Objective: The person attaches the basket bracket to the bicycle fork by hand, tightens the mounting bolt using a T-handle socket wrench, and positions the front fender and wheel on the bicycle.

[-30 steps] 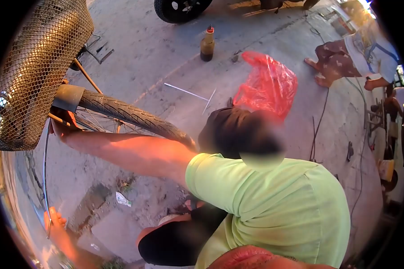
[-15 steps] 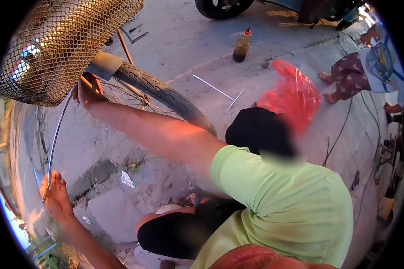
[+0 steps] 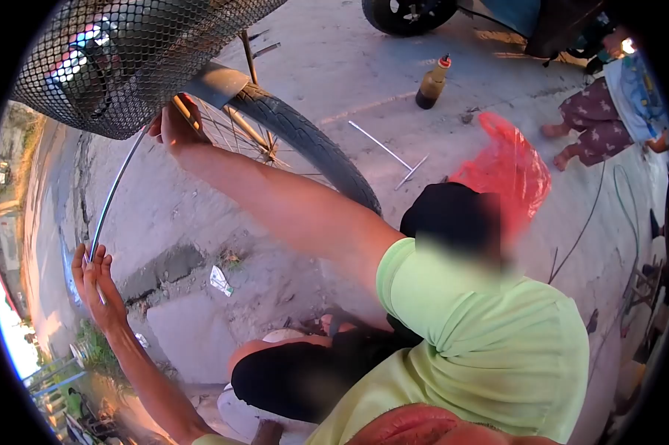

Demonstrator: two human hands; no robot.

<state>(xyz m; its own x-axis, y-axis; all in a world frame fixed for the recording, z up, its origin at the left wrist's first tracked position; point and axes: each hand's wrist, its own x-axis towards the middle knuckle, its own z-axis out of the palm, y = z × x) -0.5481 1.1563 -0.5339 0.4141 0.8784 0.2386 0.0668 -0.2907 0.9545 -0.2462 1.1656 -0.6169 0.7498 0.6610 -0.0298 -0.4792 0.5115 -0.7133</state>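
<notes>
A thin silver metal rod [image 3: 119, 185] slants down from below the wire mesh basket [image 3: 104, 67] of a bicycle. Low on the left, my left hand [image 3: 101, 289] is closed round its bottom end, with the fingers partly curled. My right hand [image 3: 180, 127] reaches under the basket, beside the front wheel [image 3: 316, 141]. Its fingertips close at the rod's upper end, next to a brownish bar of the bicycle; part of this hand is hidden. A metal mudguard [image 3: 219, 83] covers the top of the tyre.
On the concrete lie a T-handled wrench [image 3: 386, 152] and a red plastic bag [image 3: 509, 167]. A bottle of dark liquid [image 3: 432, 83] stands farther back. Another person's legs [image 3: 594, 130] are at the right. A vehicle wheel [image 3: 409, 11] shows at the top.
The view has shifted, so the bicycle and ground objects appear farther right. My left hand appears higher, with its fingers more curled around the rod. My right hand stays by the rod's upper end.
</notes>
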